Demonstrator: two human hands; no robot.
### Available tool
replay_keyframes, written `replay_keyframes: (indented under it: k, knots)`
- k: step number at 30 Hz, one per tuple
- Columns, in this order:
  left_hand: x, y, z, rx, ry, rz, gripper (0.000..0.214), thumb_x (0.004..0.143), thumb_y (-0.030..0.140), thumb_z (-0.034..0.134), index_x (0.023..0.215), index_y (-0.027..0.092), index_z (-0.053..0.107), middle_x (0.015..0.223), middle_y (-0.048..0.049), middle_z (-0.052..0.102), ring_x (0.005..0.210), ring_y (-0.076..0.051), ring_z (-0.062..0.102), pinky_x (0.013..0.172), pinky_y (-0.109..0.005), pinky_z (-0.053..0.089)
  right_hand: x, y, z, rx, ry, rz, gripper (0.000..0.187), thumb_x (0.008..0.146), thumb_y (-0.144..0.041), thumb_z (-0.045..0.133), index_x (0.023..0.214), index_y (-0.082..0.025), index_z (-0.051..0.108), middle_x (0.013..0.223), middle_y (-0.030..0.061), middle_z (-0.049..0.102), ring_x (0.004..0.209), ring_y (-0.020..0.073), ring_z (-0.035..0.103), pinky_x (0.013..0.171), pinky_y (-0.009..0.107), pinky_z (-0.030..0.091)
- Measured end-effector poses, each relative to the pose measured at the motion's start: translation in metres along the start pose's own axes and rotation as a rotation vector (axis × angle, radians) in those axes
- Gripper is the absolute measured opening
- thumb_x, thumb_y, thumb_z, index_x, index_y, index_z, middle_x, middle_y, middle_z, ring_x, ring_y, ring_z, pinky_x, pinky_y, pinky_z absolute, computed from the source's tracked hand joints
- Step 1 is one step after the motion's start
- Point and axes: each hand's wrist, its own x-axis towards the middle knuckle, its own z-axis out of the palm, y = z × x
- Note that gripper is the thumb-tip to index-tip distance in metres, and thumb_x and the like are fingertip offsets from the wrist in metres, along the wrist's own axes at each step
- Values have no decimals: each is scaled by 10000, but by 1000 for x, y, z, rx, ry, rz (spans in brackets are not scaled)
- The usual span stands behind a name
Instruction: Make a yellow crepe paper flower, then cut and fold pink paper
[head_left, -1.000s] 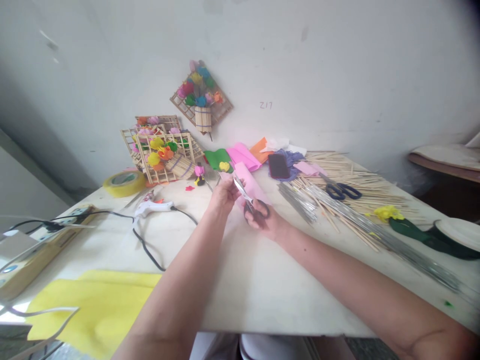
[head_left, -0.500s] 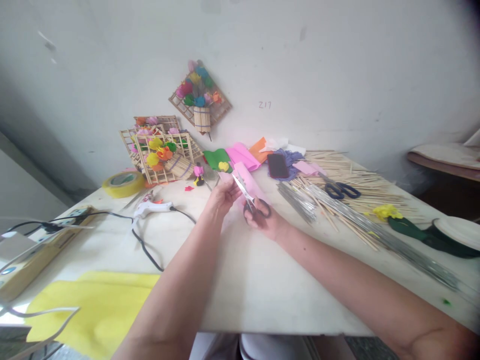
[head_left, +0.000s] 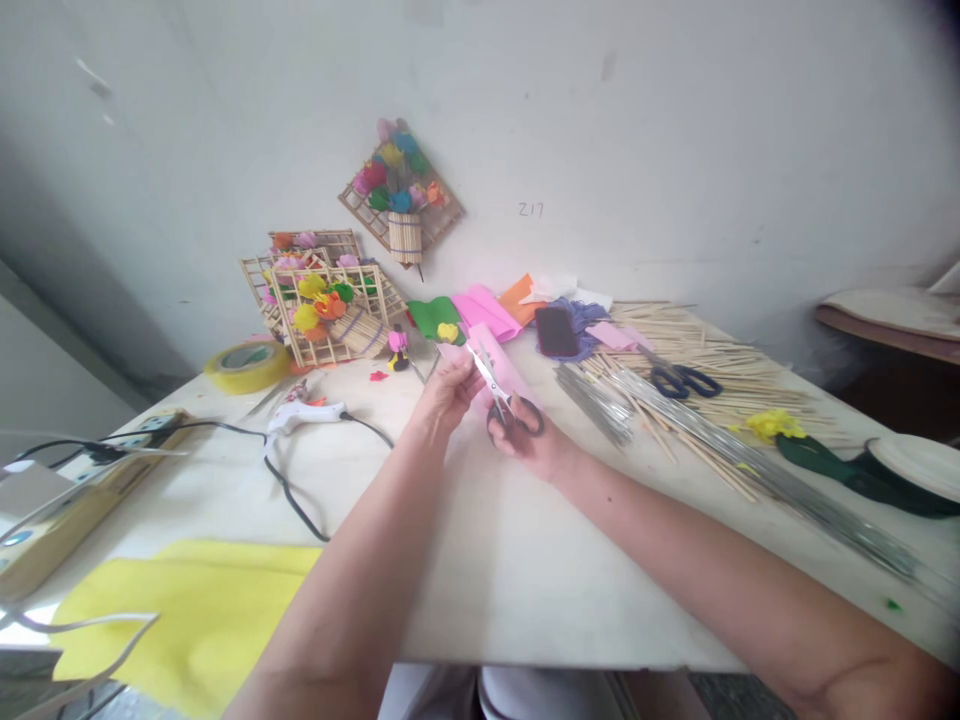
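Observation:
In the head view, my right hand (head_left: 534, 448) is closed round the dark handles of a pair of scissors (head_left: 493, 383). The blades point up and away, with their tips right beside my left fingers. My left hand (head_left: 448, 392) is pinched on a small piece of pale pink paper (head_left: 451, 352), partly hidden behind the fingers. Under and behind the scissors lies a larger light pink sheet (head_left: 504, 362). A small yellow paper flower (head_left: 448, 333) sits just beyond my left fingertips.
Leftward are a white glue gun (head_left: 307, 414) with its cord, a tape roll (head_left: 247, 367), a power strip (head_left: 97, 500) and yellow sheets (head_left: 187, 620). Flower-decorated stick frames (head_left: 330, 310) lean behind. At right lie a phone (head_left: 556, 332), wooden sticks (head_left: 720, 345), wires (head_left: 795, 490) and other scissors (head_left: 684, 381).
My left hand and the scissors have shifted very slightly at the pink paper. Both hands keep their hold, and the things on the table stay where they were.

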Motion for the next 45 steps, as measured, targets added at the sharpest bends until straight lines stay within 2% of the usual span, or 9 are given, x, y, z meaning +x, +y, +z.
replay_keyframes:
  k: [9, 17, 25, 30, 36, 41, 45]
  knots:
    - [3, -5, 4, -42, 68, -9, 74, 739, 86, 544, 741, 118, 610, 697, -34, 660, 670, -105, 635, 595, -165, 517, 0, -1, 3, 27, 1, -5, 388, 723, -512, 559, 902, -172, 510, 570, -33, 510, 382, 63, 449, 293, 164, 209]
    - [2, -1, 11, -38, 186, -32, 62, 756, 122, 543, 722, 109, 593, 595, -16, 611, 510, -79, 583, 482, -160, 486, 1, -1, 3, -2, 28, -4, 422, 685, -523, 591, 897, -169, 499, 564, -42, 508, 373, 52, 425, 289, 164, 203]
    - [1, 0, 9, 9, 144, 19, 53, 743, 138, 560, 761, 114, 603, 657, -29, 646, 571, -99, 617, 511, -178, 496, 0, -1, 4, 5, 39, 0, 419, 690, -518, 590, 899, -165, 506, 556, -46, 508, 360, 51, 433, 292, 165, 199]
    - [2, 2, 8, 34, 133, 36, 48, 736, 128, 562, 748, 111, 605, 665, -32, 654, 536, -85, 604, 513, -174, 496, 0, 1, 3, -17, 39, -8, 409, 701, -513, 582, 903, -166, 502, 564, -43, 511, 372, 50, 433, 298, 161, 220]
    - [3, 1, 8, 25, 170, 21, 44, 740, 144, 561, 737, 114, 593, 628, -23, 640, 527, -85, 606, 477, -157, 478, 0, 1, 6, -41, 61, -3, 384, 707, -497, 583, 889, -169, 502, 557, -42, 505, 370, 50, 421, 298, 160, 219]
    - [4, 2, 10, -12, 252, -32, 51, 740, 154, 557, 760, 116, 583, 568, -11, 616, 490, -83, 593, 455, -154, 464, -1, 1, 8, -64, 88, -6, 378, 718, -500, 570, 891, -170, 512, 554, -42, 499, 379, 44, 408, 308, 155, 248]
    - [4, 6, 9, -62, 287, -19, 97, 769, 214, 531, 740, 127, 563, 556, -2, 602, 488, -85, 589, 468, -167, 463, -2, 3, 7, -73, 82, -7, 376, 723, -496, 567, 891, -162, 525, 556, -40, 498, 383, 40, 404, 318, 153, 260]
